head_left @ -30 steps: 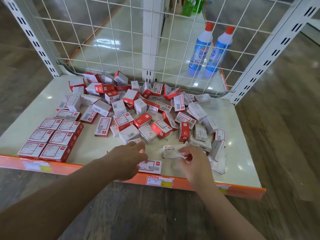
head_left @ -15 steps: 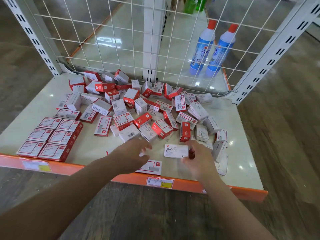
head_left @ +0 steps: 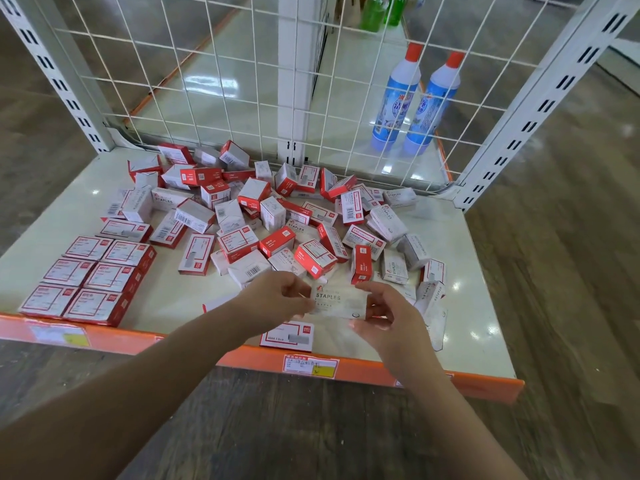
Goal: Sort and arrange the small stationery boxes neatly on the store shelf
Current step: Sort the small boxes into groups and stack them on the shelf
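Note:
A white box marked STAPLES [head_left: 337,301] is held above the front of the shelf [head_left: 467,323] between both hands. My left hand [head_left: 277,299] pinches its left end and my right hand [head_left: 384,313] grips its right end. Below them a red and white box [head_left: 289,336] lies flat near the orange front edge. A loose pile of red and white boxes [head_left: 277,216] covers the middle and back of the shelf. At the front left, several boxes sit in a neat block [head_left: 90,275] of two columns.
A white wire grid [head_left: 242,81] closes the back of the shelf, with slotted uprights at both sides. Behind the grid two blue bottles with red caps [head_left: 415,102] stand at the right. The orange edge carries a price label [head_left: 310,365]. Wooden floor lies around.
My right hand lifted the STAPLES box off the shelf and brought it left. My left hand rose from the shelf to take hold of its other end.

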Tool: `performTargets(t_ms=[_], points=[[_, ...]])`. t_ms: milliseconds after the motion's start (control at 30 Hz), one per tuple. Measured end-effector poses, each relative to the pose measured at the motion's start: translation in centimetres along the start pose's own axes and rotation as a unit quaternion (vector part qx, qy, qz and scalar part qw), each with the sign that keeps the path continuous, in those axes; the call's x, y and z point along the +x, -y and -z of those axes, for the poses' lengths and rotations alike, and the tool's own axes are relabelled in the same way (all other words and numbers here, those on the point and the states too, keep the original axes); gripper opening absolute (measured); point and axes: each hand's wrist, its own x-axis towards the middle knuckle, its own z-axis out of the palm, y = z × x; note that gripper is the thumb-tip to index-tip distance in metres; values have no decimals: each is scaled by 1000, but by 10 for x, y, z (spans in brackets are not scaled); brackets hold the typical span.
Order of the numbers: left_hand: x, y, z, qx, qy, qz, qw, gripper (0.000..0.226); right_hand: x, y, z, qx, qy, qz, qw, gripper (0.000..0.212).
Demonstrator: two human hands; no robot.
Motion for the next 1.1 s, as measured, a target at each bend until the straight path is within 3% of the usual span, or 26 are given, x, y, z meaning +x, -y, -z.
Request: performTargets(t_ms=[467, 633, 800, 933, 1100], points=[[-2, -5, -11, 12, 18, 3, 1000, 6, -6, -6, 19, -35, 10, -5, 999, 41], [4, -4, -23, 96, -14, -26, 995, 14, -15, -20, 41, -90, 18, -37, 995, 44], [7, -5, -37, 188, 22, -64, 980, 21, -24, -41, 58, -126, 50, -79, 988, 38], [9, -8, -42, 220, 32, -77, 972, 22, -28, -51, 60, -116, 74, -101, 985, 36], [12, -10, -44, 227, 37, -77, 970, 22, -28, -58, 61, -122, 44, -103, 986, 36]])
